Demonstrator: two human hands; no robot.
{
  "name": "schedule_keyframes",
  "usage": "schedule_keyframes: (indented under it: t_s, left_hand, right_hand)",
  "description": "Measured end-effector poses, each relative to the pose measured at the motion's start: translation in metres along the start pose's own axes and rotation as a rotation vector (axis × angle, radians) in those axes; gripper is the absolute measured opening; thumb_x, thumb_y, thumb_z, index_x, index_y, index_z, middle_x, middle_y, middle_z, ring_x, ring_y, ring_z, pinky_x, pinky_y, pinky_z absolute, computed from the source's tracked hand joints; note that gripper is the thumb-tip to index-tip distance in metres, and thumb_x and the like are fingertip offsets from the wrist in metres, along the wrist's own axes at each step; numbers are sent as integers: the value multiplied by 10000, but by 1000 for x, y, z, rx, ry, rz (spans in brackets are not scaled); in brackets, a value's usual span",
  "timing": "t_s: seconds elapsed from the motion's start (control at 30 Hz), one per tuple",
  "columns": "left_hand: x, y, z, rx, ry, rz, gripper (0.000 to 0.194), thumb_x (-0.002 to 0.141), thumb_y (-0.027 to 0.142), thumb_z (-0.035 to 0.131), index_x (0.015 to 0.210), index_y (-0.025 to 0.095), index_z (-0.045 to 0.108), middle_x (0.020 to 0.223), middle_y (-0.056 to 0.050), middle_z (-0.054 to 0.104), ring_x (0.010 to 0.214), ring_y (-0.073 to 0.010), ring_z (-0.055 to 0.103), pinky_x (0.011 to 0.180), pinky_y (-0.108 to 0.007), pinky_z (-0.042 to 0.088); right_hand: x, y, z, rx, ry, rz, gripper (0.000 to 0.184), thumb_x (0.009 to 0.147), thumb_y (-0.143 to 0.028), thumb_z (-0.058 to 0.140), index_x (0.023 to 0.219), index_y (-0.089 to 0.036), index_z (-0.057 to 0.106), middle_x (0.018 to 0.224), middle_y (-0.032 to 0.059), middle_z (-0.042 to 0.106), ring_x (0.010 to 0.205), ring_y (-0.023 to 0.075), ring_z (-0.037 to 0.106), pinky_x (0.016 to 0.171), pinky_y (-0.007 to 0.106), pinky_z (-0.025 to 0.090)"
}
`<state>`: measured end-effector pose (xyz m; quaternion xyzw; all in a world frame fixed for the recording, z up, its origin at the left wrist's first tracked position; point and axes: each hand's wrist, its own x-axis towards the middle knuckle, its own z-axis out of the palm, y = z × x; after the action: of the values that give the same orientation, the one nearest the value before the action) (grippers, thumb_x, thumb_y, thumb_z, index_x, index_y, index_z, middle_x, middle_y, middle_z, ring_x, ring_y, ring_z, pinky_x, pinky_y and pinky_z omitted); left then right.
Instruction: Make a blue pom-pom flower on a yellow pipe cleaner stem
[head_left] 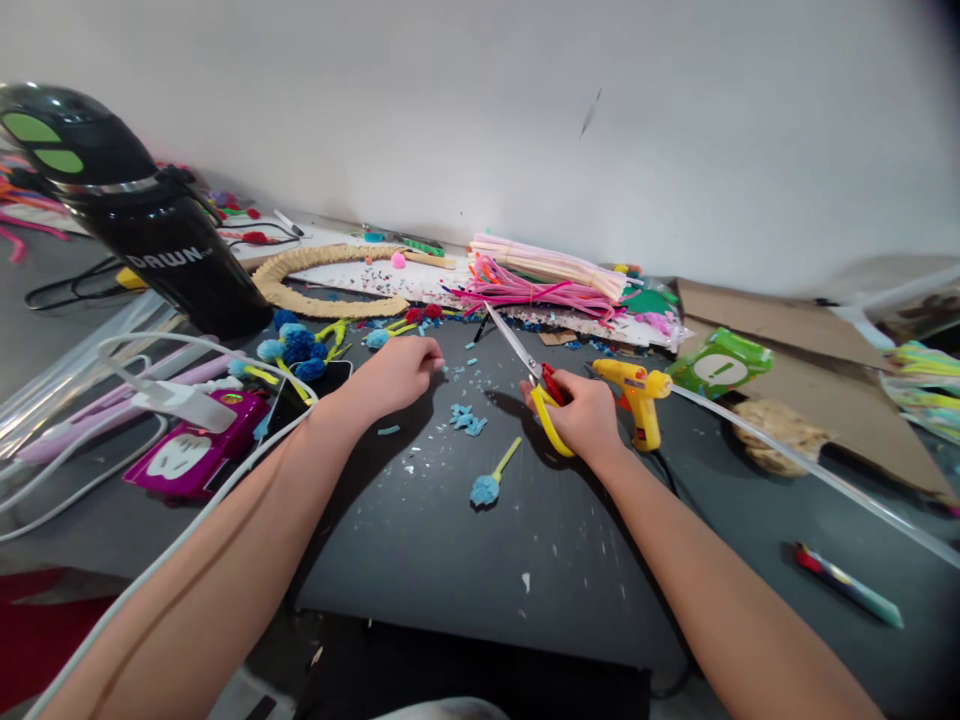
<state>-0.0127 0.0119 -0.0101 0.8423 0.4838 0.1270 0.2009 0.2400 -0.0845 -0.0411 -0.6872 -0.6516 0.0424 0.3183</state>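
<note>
My right hand (577, 410) grips a pair of scissors (517, 345) with yellow and red handles, the blades pointing up and to the left. My left hand (401, 375) is over the left middle of the table with its fingers curled together; whatever they may hold is hidden. Just beyond it is a light-blue fluffy ball (377, 338). Between my hands lie light-blue scraps (468, 420). Nearer to me rests a small light-blue pompom flower (484, 490) with a yellow-green stem. More blue pompom flowers (300, 345) are bunched left of my left hand.
A yellow glue gun (637, 395) stands right of my right hand, near a green packet (722, 362) and cardboard (787, 330). Pink pipe cleaners (536, 290) and a wrapped ring (289, 280) lie behind. A black bottle (172, 230), purple power bank (199, 450) and white cable occupy the left.
</note>
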Motion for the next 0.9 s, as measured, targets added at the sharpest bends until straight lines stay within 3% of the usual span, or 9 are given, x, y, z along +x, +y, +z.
schedule_keyframes:
  t_s: [0.17,0.5,0.7,0.9]
  left_hand:
    - [-5,3,-5,-105,-171,144,182,814,220,468,835,196,647,799,-17,678,725,-166,587,658,-259,423]
    - [-7,13,-3,-200,-304,347,304,906,343,476,1015,219,731,994,-45,685,879,-166,629,791,-249,470]
    - [2,4,10,-40,26,241,331,888,228,429,1071,167,698,1012,-84,652,898,-206,610,819,-317,476]
    - [14,5,24,22,102,242,317,893,227,418,1075,175,673,1030,-89,612,915,-212,589,833,-331,468]
  right_hand:
    - [0,-1,0,-28,-21,-13,476,781,-631,584,610,-193,510,511,-35,427,513,106,377,516,253,246]
    - [1,-1,0,-51,-26,-29,461,754,-617,609,601,-191,520,508,-36,458,505,101,380,516,248,235]
    - [1,-2,0,-50,-21,-17,479,759,-634,592,589,-194,510,497,-33,445,502,105,378,505,248,233]
    - [1,-3,-1,-32,-6,-8,462,770,-620,582,606,-189,560,517,-11,486,520,116,397,515,248,262]
